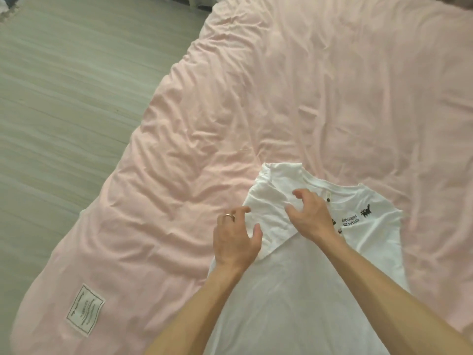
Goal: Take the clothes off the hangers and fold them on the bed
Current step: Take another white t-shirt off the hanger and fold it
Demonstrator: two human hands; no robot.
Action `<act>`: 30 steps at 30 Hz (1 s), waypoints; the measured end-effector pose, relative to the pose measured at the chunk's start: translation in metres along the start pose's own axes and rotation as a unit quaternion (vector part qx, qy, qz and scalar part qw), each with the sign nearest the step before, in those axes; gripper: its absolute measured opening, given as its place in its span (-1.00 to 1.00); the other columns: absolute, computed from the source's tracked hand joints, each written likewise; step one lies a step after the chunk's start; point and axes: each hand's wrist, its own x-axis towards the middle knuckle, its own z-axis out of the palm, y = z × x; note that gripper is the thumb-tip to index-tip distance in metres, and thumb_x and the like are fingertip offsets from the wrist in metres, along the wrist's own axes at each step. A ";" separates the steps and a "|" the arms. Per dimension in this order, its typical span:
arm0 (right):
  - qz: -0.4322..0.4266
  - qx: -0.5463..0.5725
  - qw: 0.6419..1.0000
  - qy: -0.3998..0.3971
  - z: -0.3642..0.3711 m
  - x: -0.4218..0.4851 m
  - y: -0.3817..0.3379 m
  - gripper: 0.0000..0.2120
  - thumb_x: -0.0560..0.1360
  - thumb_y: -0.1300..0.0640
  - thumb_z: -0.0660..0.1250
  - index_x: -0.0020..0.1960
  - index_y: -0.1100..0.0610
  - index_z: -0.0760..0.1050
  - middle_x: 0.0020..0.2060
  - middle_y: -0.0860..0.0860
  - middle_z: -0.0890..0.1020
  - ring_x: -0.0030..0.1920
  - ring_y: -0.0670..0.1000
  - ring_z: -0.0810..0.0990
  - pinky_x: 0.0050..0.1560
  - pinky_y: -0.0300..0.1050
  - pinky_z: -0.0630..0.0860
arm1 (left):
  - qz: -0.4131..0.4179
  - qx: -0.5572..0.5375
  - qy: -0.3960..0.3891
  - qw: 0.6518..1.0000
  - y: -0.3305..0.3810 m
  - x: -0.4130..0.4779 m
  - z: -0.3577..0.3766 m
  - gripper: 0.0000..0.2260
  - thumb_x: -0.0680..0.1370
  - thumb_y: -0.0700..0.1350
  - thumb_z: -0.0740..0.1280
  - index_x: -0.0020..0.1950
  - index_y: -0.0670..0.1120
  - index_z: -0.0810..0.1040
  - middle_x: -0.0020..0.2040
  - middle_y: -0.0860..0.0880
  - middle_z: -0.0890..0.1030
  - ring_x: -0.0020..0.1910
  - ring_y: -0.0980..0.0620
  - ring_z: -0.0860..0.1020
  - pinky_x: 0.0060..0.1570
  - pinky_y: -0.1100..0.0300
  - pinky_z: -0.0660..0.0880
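Shirt lies flat on the pink bed, white with small black cats printed on it. One sleeve is folded in over the chest. The left hand, with a ring, pinches the sleeve's edge between thumb and bent fingers. The right hand sits on the chest, its bent fingers bunching cloth against the thumb. Grey floor is at the left.
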 end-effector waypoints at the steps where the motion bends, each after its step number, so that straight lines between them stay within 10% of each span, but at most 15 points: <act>1: 0.013 0.014 1.000 -0.011 0.002 0.009 -0.009 -0.52 0.52 -0.13 0.33 0.35 0.08 0.45 0.26 0.00 0.53 0.33 0.09 0.43 0.33 0.04 0.38 | -0.064 0.009 -0.025 0.998 -0.004 0.008 -0.005 -0.63 0.48 0.05 0.38 0.26 -0.02 0.52 0.16 -0.02 0.55 0.14 -0.08 0.51 0.04 0.00 0.48; 6: 0.048 -0.015 0.995 -0.083 0.015 0.056 -0.049 -0.43 0.41 -0.54 0.08 -0.23 -0.02 0.40 -0.23 -0.09 0.52 0.00 0.09 0.53 0.04 0.06 0.46 | -0.224 -0.042 -0.254 0.940 -0.035 0.037 -0.015 -0.73 0.48 0.15 0.39 0.07 0.03 0.53 0.04 0.05 0.62 0.08 -0.02 0.58 0.07 0.07 0.51; 14: -0.032 0.033 0.998 -0.035 0.033 0.098 -0.068 -0.65 0.64 -0.06 0.16 -0.29 0.02 0.30 -0.31 -0.05 0.45 -0.12 0.09 0.49 -0.09 -0.02 0.37 | -0.202 -0.012 -0.326 0.924 -0.063 0.039 -0.021 -0.65 0.27 0.25 0.46 -0.24 0.02 0.47 -0.21 0.10 0.63 -0.15 0.04 0.62 -0.15 0.08 0.53; 19: 0.021 0.136 0.989 0.050 0.044 0.077 -0.062 -0.66 0.60 -0.17 0.23 0.23 0.03 0.48 0.05 -0.02 0.60 0.14 0.06 0.56 0.19 0.00 0.47 | -0.168 0.073 -0.323 0.928 -0.061 0.034 -0.020 -0.60 0.38 0.33 0.40 -0.01 0.06 0.50 0.00 0.07 0.62 0.04 -0.03 0.59 -0.01 0.04 0.49; 23: -0.065 -0.002 0.977 0.202 0.062 0.018 -0.031 -0.56 0.61 -0.10 0.23 0.43 0.06 0.40 0.42 0.08 0.40 0.41 0.13 0.36 0.35 0.09 0.32 | 0.000 0.091 -0.088 0.992 -0.044 0.030 -0.003 -0.55 0.51 0.13 0.24 0.32 -0.06 0.46 0.20 -0.07 0.55 0.19 -0.16 0.52 0.11 -0.02 0.48; 26: -0.115 -0.181 0.969 0.120 0.088 -0.019 0.009 -0.42 0.64 -0.14 0.06 0.62 -0.03 0.10 0.63 0.04 0.03 0.61 0.04 -0.02 0.51 0.18 0.04 | 0.183 0.178 -0.119 0.960 -0.044 0.036 0.021 -0.40 0.58 0.08 0.13 0.59 -0.12 0.24 0.57 -0.11 0.27 0.54 -0.10 0.25 0.47 -0.12 0.18; 30: 0.030 -0.255 0.966 0.034 0.084 -0.031 0.072 -0.37 0.62 -0.27 -0.22 0.63 -0.09 -0.24 0.58 -0.03 -0.35 0.54 -0.04 -0.44 0.51 0.25 -0.36 | 0.270 0.278 -0.221 0.895 -0.066 0.044 0.042 -0.42 0.60 0.20 0.04 0.59 0.01 0.26 0.60 -0.01 0.21 0.57 0.00 0.19 0.51 -0.14 -0.08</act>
